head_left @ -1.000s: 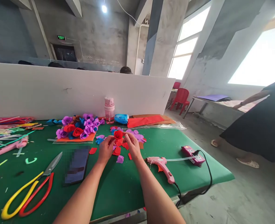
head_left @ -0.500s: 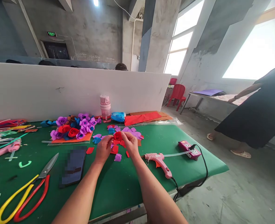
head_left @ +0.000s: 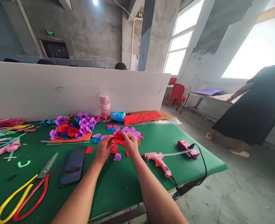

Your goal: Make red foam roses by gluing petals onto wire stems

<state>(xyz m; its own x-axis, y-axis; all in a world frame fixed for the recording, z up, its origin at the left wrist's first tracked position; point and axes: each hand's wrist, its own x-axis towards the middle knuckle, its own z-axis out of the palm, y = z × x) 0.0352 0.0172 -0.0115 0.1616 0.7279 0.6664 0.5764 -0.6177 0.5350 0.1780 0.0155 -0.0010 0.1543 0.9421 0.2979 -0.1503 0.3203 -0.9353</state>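
A red paper flower (head_left: 118,136) is held between my two hands above the green table (head_left: 118,183). My left hand (head_left: 104,150) pinches its left side, and my right hand (head_left: 131,143) grips the right side with thumb and fingers. Loose red petals (head_left: 114,149) lie beneath, along with a purple petal (head_left: 117,156). Purple petals (head_left: 131,132) are spread just behind my hands. A pink glue gun (head_left: 157,158) rests right of my right forearm, a clear glue stick in its back. Finished purple, red and blue flowers (head_left: 72,132) are piled at the left.
Scissors (head_left: 43,174) and a phone (head_left: 73,165) lie left of my arms. A power strip (head_left: 188,149) with a black cord sits at the right edge. Behind stand a pink bottle (head_left: 104,107) and a white partition (head_left: 76,90). A person in black (head_left: 256,105) is at the right.
Both hands keep their hold, with the red flower shifted only slightly. The person at the right has moved a little to the left. The view has shifted slightly.
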